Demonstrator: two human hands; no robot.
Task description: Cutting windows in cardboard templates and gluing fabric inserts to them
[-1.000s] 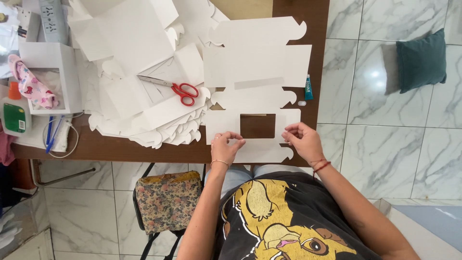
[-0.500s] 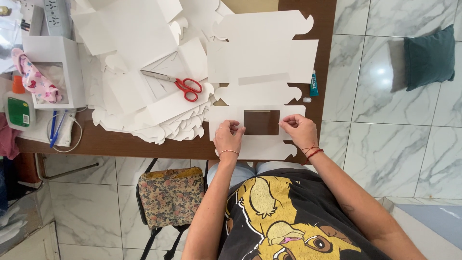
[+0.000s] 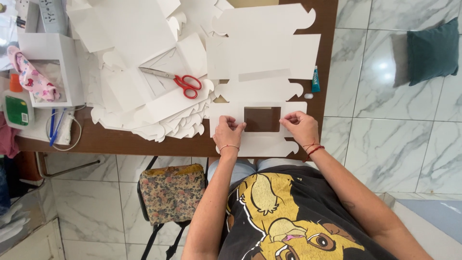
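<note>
A flat white die-cut cardboard box blank (image 3: 262, 58) lies on the brown wooden table (image 3: 120, 139), with a rectangular window cut-out in its near part. My left hand (image 3: 229, 133) presses on the blank at the window's left edge. My right hand (image 3: 301, 127) presses at the window's right edge, fingertips on the card. Both hands pinch or hold the card down; whether a clear film covers the window I cannot tell.
A pile of more white blanks (image 3: 144, 72) fills the table's left, with red-handled scissors (image 3: 179, 81) on top. A glue stick (image 3: 315, 79) lies at the right edge. A white box with pink cloth (image 3: 45, 72) and a glue bottle (image 3: 17, 103) stand far left. A floral chair (image 3: 171, 192) sits below.
My hands have moved up from the blank's near edge to the two sides of the window cut-out. The view has shifted slightly.
</note>
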